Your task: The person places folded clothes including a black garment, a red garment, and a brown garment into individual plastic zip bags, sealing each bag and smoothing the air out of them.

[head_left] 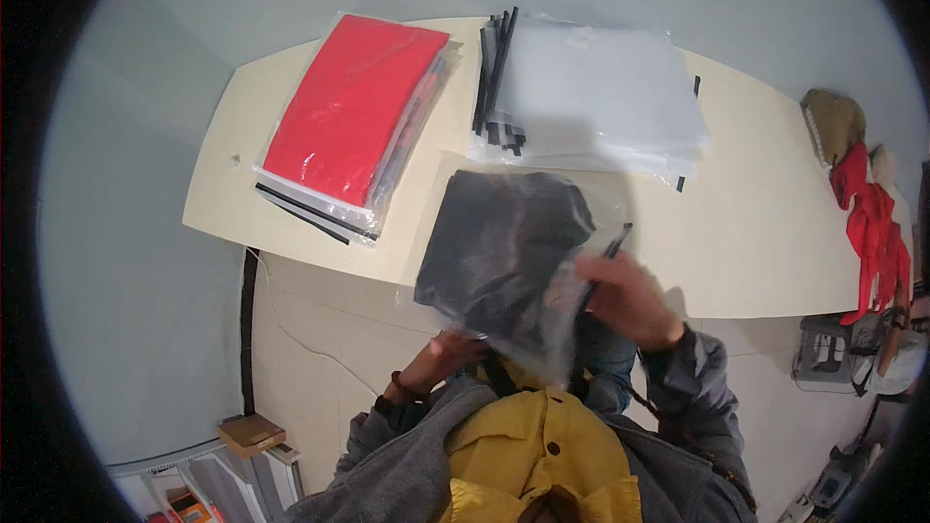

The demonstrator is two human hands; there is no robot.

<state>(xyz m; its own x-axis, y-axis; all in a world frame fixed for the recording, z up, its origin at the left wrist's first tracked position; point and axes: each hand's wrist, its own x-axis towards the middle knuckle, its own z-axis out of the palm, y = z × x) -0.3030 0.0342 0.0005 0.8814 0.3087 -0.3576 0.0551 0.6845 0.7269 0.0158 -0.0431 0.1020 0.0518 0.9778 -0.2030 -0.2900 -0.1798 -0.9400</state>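
Observation:
A clear plastic zip bag [605,208] with a dark folded garment [504,242] inside lies tilted over the table's near edge, its near corner hanging toward my lap. My right hand [635,302] is closed on the bag's right edge, by the black closing strip [620,240]; its fingers are slightly blurred. My left hand [448,353] is at the bag's near left edge, below the table's edge. The bag covers its fingertips, so its grip is hidden.
A stack of bagged red garments [354,107] sits on the cream table [765,232] at the left. Flat clear bags [605,87] with black strips are piled at the far middle. Red and brown cloths [862,203] hang at the right end. A white cable [291,334] runs along the floor.

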